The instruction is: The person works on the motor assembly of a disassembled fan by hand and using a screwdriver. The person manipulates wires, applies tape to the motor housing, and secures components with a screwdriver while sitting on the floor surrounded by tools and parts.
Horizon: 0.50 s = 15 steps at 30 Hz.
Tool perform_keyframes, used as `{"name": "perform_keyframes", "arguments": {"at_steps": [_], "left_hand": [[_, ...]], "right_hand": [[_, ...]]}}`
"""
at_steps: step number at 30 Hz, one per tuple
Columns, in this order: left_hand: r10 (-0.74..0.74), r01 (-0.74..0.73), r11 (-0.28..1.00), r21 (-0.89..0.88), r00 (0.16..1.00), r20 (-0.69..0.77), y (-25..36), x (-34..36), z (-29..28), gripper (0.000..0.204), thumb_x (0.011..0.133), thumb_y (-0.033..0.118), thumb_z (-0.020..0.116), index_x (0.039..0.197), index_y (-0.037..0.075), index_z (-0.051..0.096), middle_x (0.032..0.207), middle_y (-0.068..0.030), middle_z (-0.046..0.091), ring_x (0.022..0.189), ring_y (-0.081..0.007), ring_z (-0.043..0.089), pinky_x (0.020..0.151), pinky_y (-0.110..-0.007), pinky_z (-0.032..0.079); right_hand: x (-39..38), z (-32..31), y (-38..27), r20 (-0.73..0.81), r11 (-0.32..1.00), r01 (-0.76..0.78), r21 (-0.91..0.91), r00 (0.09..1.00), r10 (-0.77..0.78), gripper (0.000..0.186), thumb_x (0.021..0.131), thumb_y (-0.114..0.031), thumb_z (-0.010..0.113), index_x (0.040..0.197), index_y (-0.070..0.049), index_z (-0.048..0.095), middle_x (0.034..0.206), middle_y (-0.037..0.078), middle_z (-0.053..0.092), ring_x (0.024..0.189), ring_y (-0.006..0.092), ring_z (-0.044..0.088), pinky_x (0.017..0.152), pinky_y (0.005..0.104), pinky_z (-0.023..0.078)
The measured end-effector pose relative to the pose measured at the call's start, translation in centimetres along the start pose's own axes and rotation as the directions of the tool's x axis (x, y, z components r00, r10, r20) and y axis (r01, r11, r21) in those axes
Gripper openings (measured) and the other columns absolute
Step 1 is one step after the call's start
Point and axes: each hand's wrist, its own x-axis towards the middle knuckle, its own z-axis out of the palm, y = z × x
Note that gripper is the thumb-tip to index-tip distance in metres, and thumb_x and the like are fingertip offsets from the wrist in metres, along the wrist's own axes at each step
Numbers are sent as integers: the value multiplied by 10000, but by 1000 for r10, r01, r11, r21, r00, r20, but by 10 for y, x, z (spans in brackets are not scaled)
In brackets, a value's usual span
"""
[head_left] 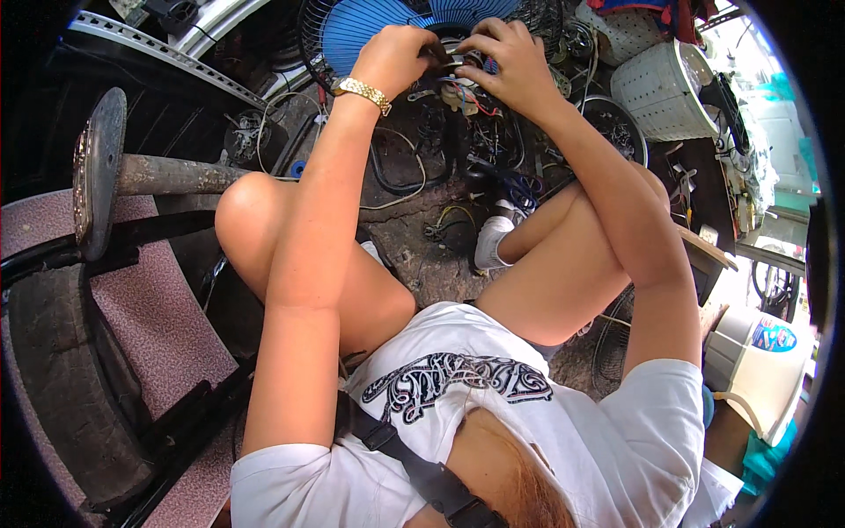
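At the top of the head view stands an electric fan with blue blades [359, 37] behind a dark wire guard. The open back of its motor [452, 67] shows between my hands, with red, blue and pale wires [473, 97] hanging below it. My left hand [398, 62], gold watch or bracelet [363, 93] on the wrist, is closed at the motor's left side; its fingertips are in shadow, and what they pinch is hidden. From the right, my right hand [512, 67] curls its fingers and thumb round the motor's edge.
A white perforated basket [660, 92] stands at the right, beside a round pan of small metal parts [613, 128]. A round-ended metal post [167, 174] juts in at left. Cables [414, 180] lie on the floor between my legs. A pale tub [761, 365] sits far right.
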Motion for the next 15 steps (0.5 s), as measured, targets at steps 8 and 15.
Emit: {"name": "perform_keyframes", "arguments": {"at_steps": [8,15], "left_hand": [[-18,42,981,-189,992,128,-4,3,2,167,799,108,706,955,72,755,890,-154,723,857,-317,699,803,-385,545],[67,-51,994,-93,981,184,-7,7,2,214,814,91,690,1018,35,724,937,-174,714,898,-335,692,810,-391,545]], "right_hand": [[10,-6,-9,56,952,193,-237,981,-185,152,757,-270,755,860,-165,718,1089,-45,606,1055,237,515,931,473,365],[3,-11,-5,40,981,108,-161,994,-103,124,754,-266,759,840,-181,729,1024,-35,591,1041,239,510,917,503,357]]}}
